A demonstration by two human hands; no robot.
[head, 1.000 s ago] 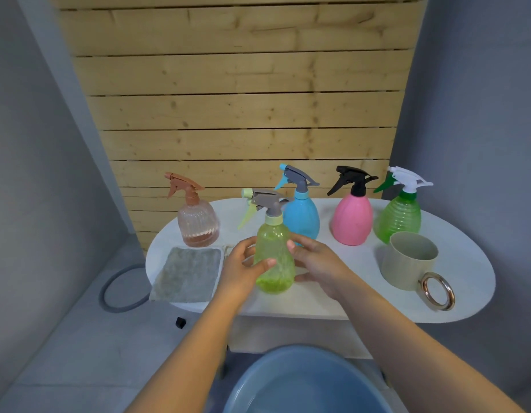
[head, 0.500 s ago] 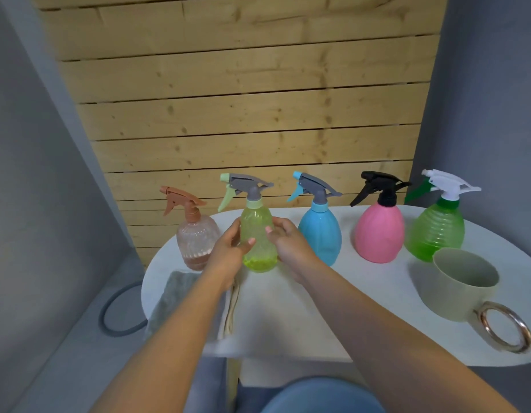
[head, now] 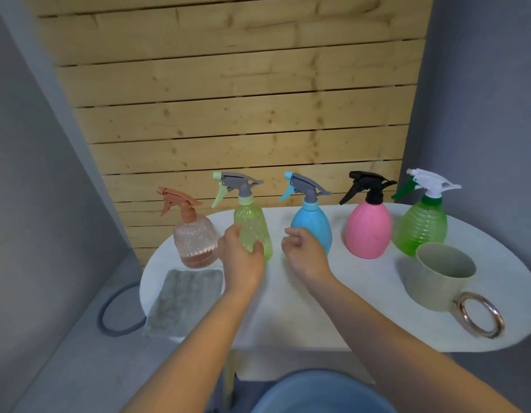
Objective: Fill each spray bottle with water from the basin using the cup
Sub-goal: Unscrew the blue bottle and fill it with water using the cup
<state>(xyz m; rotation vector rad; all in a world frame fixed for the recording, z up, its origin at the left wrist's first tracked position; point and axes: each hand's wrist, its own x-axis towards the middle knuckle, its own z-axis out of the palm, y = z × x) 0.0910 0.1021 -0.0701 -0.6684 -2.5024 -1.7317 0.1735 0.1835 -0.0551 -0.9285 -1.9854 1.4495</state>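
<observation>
Five spray bottles stand in a row at the back of the white oval table (head: 332, 317): a clear one with an orange sprayer (head: 194, 236), a yellow-green one (head: 253, 222), a blue one (head: 313, 225), a pink one (head: 368, 231) and a green one (head: 422, 228). My left hand (head: 241, 257) holds the yellow-green bottle's lower body, which stands on the table. My right hand (head: 306, 253) hovers just right of it with loosely curled fingers, holding nothing, in front of the blue bottle. A beige cup (head: 440, 278) with a gold ring handle sits at the right. The blue basin (head: 320, 391) lies below the table's front edge.
A grey cloth (head: 186, 299) lies on the table's left end. A dark ring (head: 118, 311) rests on the floor to the left. A wooden slat wall stands behind the table, with grey walls on both sides.
The yellow-green bottle went from the table's front to the back row between the clear and blue bottles. My right hand has let go of it; my left still holds it.
</observation>
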